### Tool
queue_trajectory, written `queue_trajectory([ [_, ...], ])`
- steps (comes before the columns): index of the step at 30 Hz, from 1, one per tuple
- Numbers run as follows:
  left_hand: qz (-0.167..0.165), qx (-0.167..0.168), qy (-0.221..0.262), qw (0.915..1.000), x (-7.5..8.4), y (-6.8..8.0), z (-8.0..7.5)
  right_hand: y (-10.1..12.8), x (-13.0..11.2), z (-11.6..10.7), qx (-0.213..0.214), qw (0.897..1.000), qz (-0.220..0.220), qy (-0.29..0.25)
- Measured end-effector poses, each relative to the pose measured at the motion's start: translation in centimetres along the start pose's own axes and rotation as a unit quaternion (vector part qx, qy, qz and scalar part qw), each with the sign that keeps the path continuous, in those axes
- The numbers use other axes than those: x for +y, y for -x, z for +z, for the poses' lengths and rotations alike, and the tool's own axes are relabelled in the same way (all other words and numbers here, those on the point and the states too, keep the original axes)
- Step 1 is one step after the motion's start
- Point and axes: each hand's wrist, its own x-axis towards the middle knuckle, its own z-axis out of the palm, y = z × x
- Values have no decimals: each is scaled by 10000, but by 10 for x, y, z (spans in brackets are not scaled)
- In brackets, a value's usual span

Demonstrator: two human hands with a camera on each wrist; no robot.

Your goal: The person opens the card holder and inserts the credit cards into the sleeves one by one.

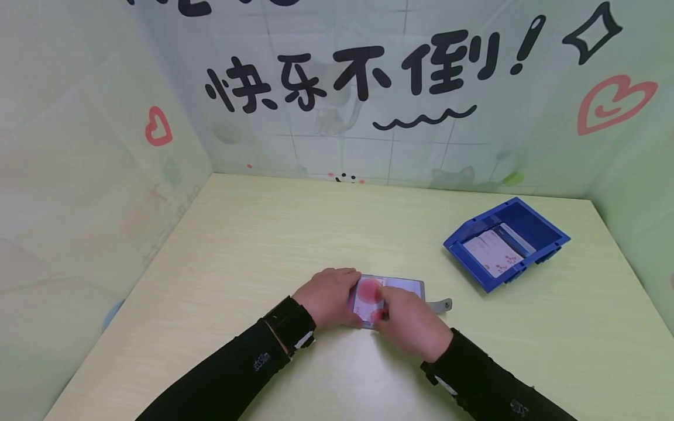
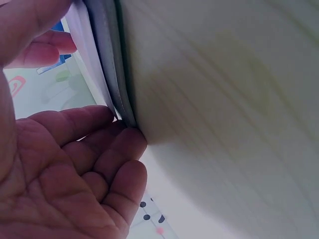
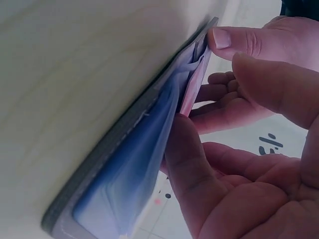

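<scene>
Left hand at 9 o'clock side of card holder, fingers curled on its edge. Holder flat on table, near front centre. Right hand at 5 o'clock, pinching card in holder. Blue tray at 2 o'clock, well apart.

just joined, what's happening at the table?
A person has both hands on a grey card holder lying flat on the table. The left hand holds its left end, while the right hand pinches a pink-printed card at the holder's clear pocket. A blue bin with more cards sits off to the right, untouched.
</scene>
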Motion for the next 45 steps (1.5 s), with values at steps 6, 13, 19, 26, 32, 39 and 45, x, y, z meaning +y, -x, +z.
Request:
queue_trajectory([
  [6, 10, 31, 56, 10000, 0, 0, 0, -1, 1, 1, -55, 10000, -58, 21],
  [13, 13, 59, 26, 10000, 0, 0, 1, -2, 1, 1, -78, 9997, -170, 145],
  [19, -13, 61, -4, 10000, 0, 0, 2, -3, -1, 1, -193, 9997, -140, 104],
  [26, -20, 116, 19, 9999, 0, 0, 2, -4, -3, 1, -332, 9993, -152, 19],
  [32, 31, 147, -32, 9999, 0, 0, 3, -4, -3, 1, -388, 9990, -178, -98],
  [39, 31, 133, -58, 9999, 0, 0, 3, -4, 0, 1, -445, 9977, -437, -283],
  [45, 14, 114, -72, 9999, 0, -1, 4, -5, 1, 3, -440, 9975, -504, -210],
])
